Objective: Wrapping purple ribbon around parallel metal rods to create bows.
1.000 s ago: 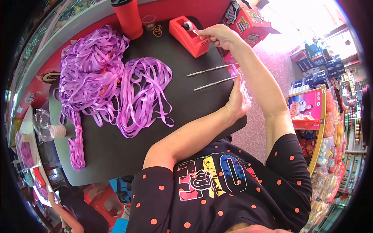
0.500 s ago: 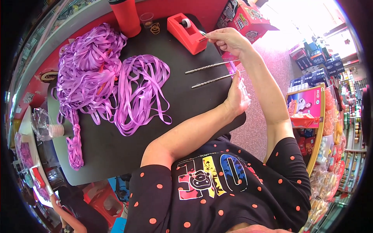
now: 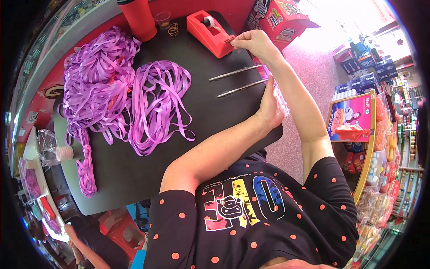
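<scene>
My right hand (image 3: 257, 43) pinches the end of the clear tape (image 3: 218, 28) at the cutting edge of a red tape dispenser (image 3: 207, 38). Below it, my left hand (image 3: 270, 107) is closed around a wound bunch of purple ribbon (image 3: 281, 99), its fingers mostly hidden behind the palm. Two thin twisted metal rods (image 3: 239, 89) stick out side by side over the table, with ribbon at their right ends. A loose coil of purple ribbon (image 3: 154, 112) lies left of the rods, beside a larger tangled heap of the same ribbon (image 3: 96, 85).
On the dark table (image 3: 179, 179) stand a red tumbler (image 3: 138, 20) and a small clear cup (image 3: 162, 20) near rubber bands (image 3: 173, 29). A red carton (image 3: 282, 24) is beyond the dispenser. Shelves of goods (image 3: 380, 134) line the right. Another person's arm (image 3: 85, 249) shows lower left.
My right hand has come slightly left and closer to the dispenser's cutting edge. The left hand and rods stay almost in place, while the whole view has shifted a little.
</scene>
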{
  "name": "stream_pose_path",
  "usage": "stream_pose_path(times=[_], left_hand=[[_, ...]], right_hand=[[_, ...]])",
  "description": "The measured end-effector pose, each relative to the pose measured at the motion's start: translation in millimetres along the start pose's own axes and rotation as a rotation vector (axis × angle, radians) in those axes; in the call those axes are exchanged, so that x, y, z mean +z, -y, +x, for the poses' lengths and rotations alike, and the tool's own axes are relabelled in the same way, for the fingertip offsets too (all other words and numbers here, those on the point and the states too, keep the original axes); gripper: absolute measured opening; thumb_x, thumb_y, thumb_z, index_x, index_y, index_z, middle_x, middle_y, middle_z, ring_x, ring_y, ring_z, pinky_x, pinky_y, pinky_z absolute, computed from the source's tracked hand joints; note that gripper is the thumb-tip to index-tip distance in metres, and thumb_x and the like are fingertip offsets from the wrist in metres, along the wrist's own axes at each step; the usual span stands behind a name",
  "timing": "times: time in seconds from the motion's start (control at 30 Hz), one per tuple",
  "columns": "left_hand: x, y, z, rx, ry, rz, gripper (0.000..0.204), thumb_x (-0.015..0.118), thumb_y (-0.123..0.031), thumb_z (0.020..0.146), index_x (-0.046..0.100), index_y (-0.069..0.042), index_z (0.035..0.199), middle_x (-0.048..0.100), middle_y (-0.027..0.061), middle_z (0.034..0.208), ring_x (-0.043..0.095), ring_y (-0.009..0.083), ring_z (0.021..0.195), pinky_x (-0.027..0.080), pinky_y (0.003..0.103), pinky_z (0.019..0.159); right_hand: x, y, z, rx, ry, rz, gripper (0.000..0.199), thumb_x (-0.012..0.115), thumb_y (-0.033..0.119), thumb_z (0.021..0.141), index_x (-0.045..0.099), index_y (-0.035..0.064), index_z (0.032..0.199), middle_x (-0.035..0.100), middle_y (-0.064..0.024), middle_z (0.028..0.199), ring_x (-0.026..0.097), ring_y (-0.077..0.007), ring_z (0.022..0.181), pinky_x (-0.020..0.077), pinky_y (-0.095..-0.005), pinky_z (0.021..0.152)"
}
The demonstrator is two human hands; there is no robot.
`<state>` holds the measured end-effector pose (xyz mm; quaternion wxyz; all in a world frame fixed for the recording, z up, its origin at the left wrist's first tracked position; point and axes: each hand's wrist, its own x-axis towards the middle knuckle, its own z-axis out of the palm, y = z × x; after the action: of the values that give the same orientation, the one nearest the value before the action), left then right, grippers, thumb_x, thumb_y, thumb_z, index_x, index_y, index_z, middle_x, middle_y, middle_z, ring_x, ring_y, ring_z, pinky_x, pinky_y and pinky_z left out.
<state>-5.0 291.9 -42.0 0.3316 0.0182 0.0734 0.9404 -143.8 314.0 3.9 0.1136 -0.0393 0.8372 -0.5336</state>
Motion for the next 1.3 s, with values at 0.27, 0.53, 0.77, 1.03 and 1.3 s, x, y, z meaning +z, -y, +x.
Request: stream_pose_path(times=[0.27, 0.53, 0.77, 1.03, 1.3], left_hand=[[-13.8, 14.4, 8.7, 0.025, -0.245, -0.030, 0.058, 0.045, -0.053, 0.091, 0.033, -0.018, 0.136, 0.038, 0.0027, 0.136, 0.034, 0.0229, 0.125, 0.024, 0.042, 0.106], [-20.3, 14.7, 15.2, 0.076, -0.292, 0.095, 0.040, 0.060, -0.019, 0.087, 0.039, -0.022, 0.120, 0.048, -0.0010, 0.104, 0.043, 0.0155, 0.094, 0.033, 0.038, 0.085], [-15.5, 14.4, 12.6, 0.049, -0.286, 0.184, 0.075, 0.059, -0.012, 0.088, 0.010, -0.025, 0.143, 0.046, 0.0003, 0.108, 0.043, 0.0126, 0.090, 0.035, 0.035, 0.081], [-8.9, 14.1, 9.7, 0.036, -0.336, 0.241, 0.085, 0.056, -0.009, 0.091, -0.006, -0.025, 0.147, 0.047, 0.0025, 0.106, 0.045, 0.0112, 0.085, 0.036, 0.032, 0.077], [-17.1, 13.8, 12.0, 0.057, -0.326, 0.252, 0.063, 0.053, -0.005, 0.091, 0.017, -0.026, 0.139, 0.048, 0.0025, 0.102, 0.047, 0.0112, 0.084, 0.037, 0.033, 0.076]], right_hand=[[-36.7, 7.4, -57.2, -0.024, 0.010, -0.250, 0.025, 0.065, 0.021, 0.083, 0.068, -0.0009, 0.096, 0.067, -0.0037, 0.081, 0.061, -0.0093, 0.076, 0.0488, -0.0250, 0.067], [-98.2, -38.6, -124.4, -0.013, 0.068, -0.234, 0.021, 0.065, 0.011, 0.081, 0.066, -0.0042, 0.096, 0.067, -0.0051, 0.086, 0.061, -0.0089, 0.080, 0.0487, -0.0241, 0.075], [-97.2, -50.1, -146.2, 0.001, 0.030, -0.355, 0.024, 0.064, 0.014, 0.076, 0.068, -0.0002, 0.094, 0.068, -0.0106, 0.081, 0.064, -0.0147, 0.076, 0.0499, -0.0287, 0.073], [-98.2, -49.2, -153.8, -0.029, 0.108, -0.383, 0.023, 0.063, 0.011, 0.079, 0.068, 0.0014, 0.099, 0.069, -0.0069, 0.082, 0.063, -0.0104, 0.077, 0.0494, -0.0257, 0.073], [-90.3, -61.8, -168.4, -0.069, -0.161, -0.182, 0.027, 0.061, 0.018, 0.088, 0.066, 0.0013, 0.108, 0.068, -0.0045, 0.095, 0.060, -0.0086, 0.088, 0.0472, -0.0242, 0.080]])
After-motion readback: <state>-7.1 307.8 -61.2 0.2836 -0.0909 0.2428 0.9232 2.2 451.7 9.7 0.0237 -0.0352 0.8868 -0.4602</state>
